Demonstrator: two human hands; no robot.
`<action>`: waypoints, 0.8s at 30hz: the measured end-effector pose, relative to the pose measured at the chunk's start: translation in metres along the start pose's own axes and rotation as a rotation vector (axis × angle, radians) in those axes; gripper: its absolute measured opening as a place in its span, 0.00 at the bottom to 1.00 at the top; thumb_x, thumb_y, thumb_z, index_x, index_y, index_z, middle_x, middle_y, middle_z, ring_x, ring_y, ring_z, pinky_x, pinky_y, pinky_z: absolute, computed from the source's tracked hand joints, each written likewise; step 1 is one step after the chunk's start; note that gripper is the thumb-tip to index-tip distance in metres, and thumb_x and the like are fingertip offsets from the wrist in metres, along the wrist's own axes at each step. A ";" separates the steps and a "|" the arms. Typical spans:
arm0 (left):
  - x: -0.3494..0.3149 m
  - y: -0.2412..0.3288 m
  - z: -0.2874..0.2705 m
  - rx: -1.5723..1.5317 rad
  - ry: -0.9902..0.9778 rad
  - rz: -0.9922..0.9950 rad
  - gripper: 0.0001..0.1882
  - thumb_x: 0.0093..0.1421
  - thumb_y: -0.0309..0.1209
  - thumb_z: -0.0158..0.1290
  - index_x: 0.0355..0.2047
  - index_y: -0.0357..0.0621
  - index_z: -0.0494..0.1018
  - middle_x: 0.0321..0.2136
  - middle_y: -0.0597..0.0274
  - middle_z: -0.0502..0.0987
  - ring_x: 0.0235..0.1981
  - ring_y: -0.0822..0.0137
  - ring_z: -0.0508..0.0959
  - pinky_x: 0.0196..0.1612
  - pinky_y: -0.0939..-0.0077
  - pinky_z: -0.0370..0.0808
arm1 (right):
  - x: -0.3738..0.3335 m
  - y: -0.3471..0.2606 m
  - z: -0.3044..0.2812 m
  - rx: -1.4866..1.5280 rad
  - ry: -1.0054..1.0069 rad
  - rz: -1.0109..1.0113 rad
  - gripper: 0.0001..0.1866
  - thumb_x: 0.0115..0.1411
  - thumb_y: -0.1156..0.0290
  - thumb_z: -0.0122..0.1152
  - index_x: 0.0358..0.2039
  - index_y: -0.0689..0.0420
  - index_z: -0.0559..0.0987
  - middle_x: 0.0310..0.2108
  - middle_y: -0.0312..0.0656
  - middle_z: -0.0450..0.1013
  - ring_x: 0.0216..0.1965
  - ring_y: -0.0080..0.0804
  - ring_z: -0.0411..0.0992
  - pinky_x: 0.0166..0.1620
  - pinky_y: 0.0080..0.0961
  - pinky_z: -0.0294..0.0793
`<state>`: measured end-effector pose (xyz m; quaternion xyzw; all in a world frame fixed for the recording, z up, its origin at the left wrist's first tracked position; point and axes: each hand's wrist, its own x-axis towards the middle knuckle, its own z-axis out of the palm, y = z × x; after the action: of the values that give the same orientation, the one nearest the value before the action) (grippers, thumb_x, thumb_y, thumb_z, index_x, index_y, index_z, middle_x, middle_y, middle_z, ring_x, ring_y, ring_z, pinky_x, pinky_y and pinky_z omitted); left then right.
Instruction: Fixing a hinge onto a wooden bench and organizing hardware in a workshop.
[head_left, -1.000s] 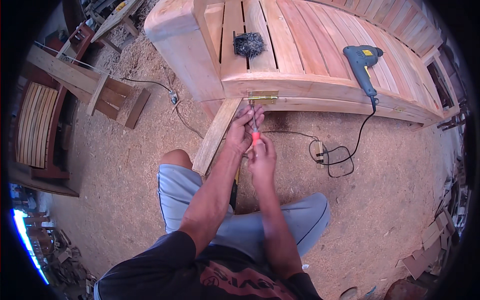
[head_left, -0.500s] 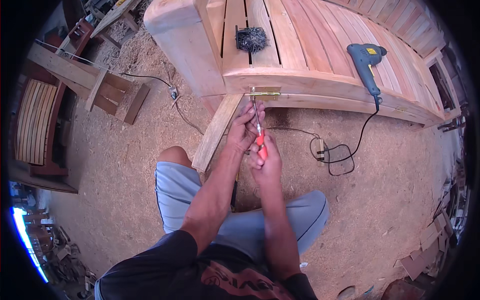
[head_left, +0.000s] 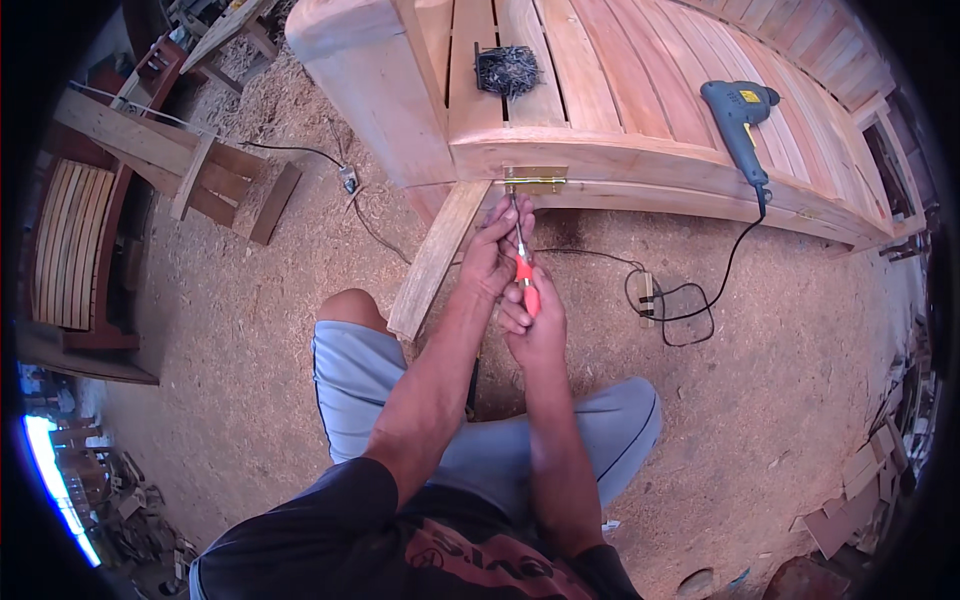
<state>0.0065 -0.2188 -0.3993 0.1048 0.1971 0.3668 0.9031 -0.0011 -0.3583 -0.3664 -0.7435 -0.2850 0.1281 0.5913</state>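
A screwdriver (head_left: 527, 272) with a red handle points up and away from me, its tip at the lower edge of a brass hinge (head_left: 540, 181). That hinge sits on the front rail of a slatted wooden bench (head_left: 620, 160). My right hand (head_left: 535, 325) is closed round the screwdriver's handle. Farther up, my left hand (head_left: 495, 245) has its fingers closed about the shaft near the tip. Whether a screw is under the tip, I cannot make out. A wooden board (head_left: 438, 262) slants from the bench's front down to the left of my hands.
On the bench slats lie a dark open box of screws (head_left: 508, 72) and a grey-blue power drill (head_left: 738, 125). The drill's black cord (head_left: 735, 255) loops over the sawdust-covered floor (head_left: 770, 340). Another slatted wooden piece (head_left: 75, 245) stands at the left; wood scraps (head_left: 850, 500) lie far right.
The view has shifted slightly, so the bench sits a little higher and to the right. My right hand's grip on the screwdriver handle has turned a little; both hands stay at the hinge.
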 end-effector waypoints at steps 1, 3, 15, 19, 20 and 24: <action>0.000 0.005 -0.002 0.022 0.020 0.000 0.25 0.72 0.17 0.52 0.69 0.30 0.64 0.61 0.40 0.78 0.62 0.53 0.81 0.65 0.63 0.83 | 0.001 -0.012 -0.005 -0.129 0.010 -0.062 0.20 0.76 0.64 0.57 0.66 0.49 0.75 0.31 0.43 0.78 0.21 0.30 0.74 0.23 0.28 0.71; 0.001 0.010 0.000 0.063 0.052 -0.005 0.26 0.72 0.16 0.52 0.69 0.30 0.64 0.62 0.41 0.78 0.63 0.52 0.81 0.65 0.63 0.83 | 0.005 -0.032 -0.014 -0.393 0.040 -0.188 0.20 0.76 0.64 0.57 0.66 0.48 0.75 0.31 0.42 0.78 0.21 0.29 0.74 0.23 0.28 0.70; -0.007 0.007 0.005 -0.002 0.025 0.004 0.25 0.72 0.16 0.52 0.68 0.30 0.64 0.63 0.40 0.77 0.64 0.51 0.80 0.69 0.60 0.80 | 0.013 -0.012 -0.020 1.006 -0.243 0.654 0.20 0.77 0.62 0.56 0.65 0.49 0.75 0.34 0.44 0.81 0.20 0.36 0.75 0.23 0.31 0.73; -0.004 0.010 0.008 0.115 0.062 -0.009 0.26 0.72 0.16 0.52 0.69 0.29 0.64 0.64 0.42 0.76 0.64 0.51 0.80 0.69 0.61 0.79 | 0.015 -0.011 -0.003 -0.134 0.018 -0.034 0.17 0.78 0.60 0.56 0.63 0.49 0.75 0.30 0.39 0.77 0.16 0.21 0.64 0.18 0.19 0.58; -0.003 0.009 0.007 0.117 0.059 -0.009 0.26 0.72 0.16 0.52 0.69 0.29 0.64 0.64 0.42 0.76 0.64 0.51 0.80 0.69 0.61 0.79 | 0.015 -0.009 0.000 -0.548 0.127 -0.368 0.17 0.79 0.59 0.55 0.63 0.48 0.75 0.29 0.36 0.76 0.14 0.14 0.59 0.16 0.14 0.51; -0.006 0.003 0.007 0.021 0.045 -0.032 0.25 0.72 0.16 0.52 0.68 0.29 0.65 0.62 0.42 0.77 0.64 0.52 0.80 0.69 0.63 0.80 | 0.007 -0.004 -0.001 0.773 -0.082 0.574 0.20 0.77 0.60 0.57 0.65 0.50 0.75 0.33 0.44 0.80 0.19 0.27 0.73 0.20 0.26 0.69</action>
<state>0.0038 -0.2214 -0.3899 0.1025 0.2230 0.3527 0.9030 0.0037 -0.3547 -0.3612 -0.5123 -0.0230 0.4117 0.7534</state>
